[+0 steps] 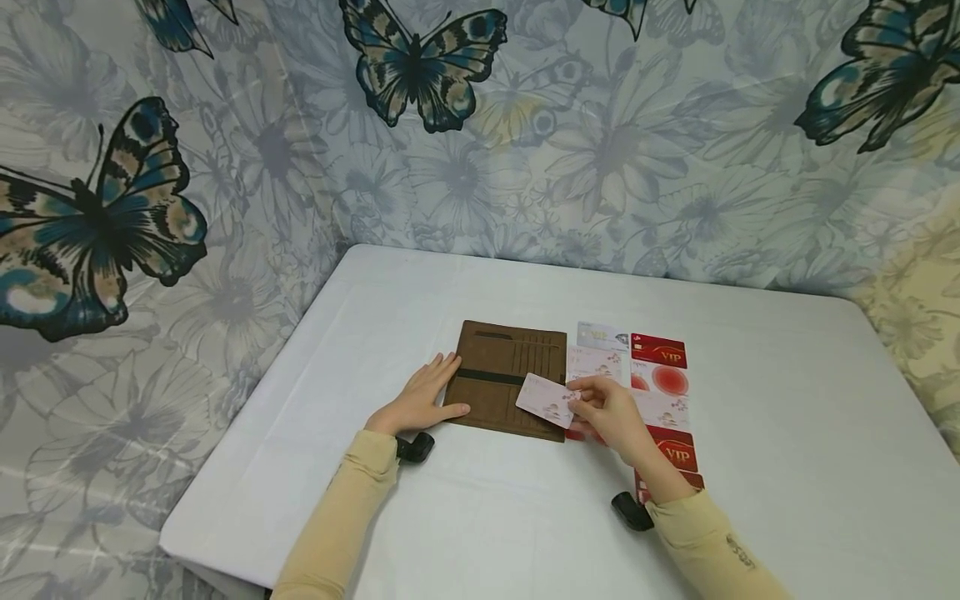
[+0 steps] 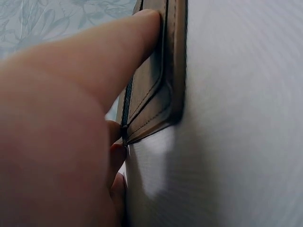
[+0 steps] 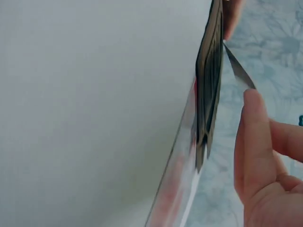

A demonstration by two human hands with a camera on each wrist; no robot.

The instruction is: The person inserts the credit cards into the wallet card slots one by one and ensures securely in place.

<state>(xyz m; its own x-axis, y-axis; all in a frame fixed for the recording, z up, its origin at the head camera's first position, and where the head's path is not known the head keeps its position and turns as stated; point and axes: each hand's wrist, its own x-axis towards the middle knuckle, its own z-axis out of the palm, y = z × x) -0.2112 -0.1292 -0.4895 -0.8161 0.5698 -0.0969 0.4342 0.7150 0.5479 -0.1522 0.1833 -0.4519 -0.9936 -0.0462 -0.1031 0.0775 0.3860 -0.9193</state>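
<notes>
A brown wallet (image 1: pixel 510 377) lies open and flat on the white table (image 1: pixel 787 467), its card slots facing up. My left hand (image 1: pixel 420 398) rests flat on the wallet's left edge, fingers straight; the left wrist view shows a finger (image 2: pixel 118 52) pressing the wallet's (image 2: pixel 163 80) rim. My right hand (image 1: pixel 611 412) pinches a pale pink card (image 1: pixel 546 400) by its right end, holding it over the wallet's lower right part. In the right wrist view the card (image 3: pixel 239 71) is seen edge-on beside the wallet (image 3: pixel 208 90), with my fingers (image 3: pixel 253 137) behind it.
Several cards lie in rows right of the wallet: a red VIP card (image 1: pixel 658 350), a white card (image 1: pixel 602 336), a red circle card (image 1: pixel 662 380), another VIP card (image 1: pixel 675 450). A butterfly-print cloth (image 1: pixel 450 125) hangs behind and left of the table.
</notes>
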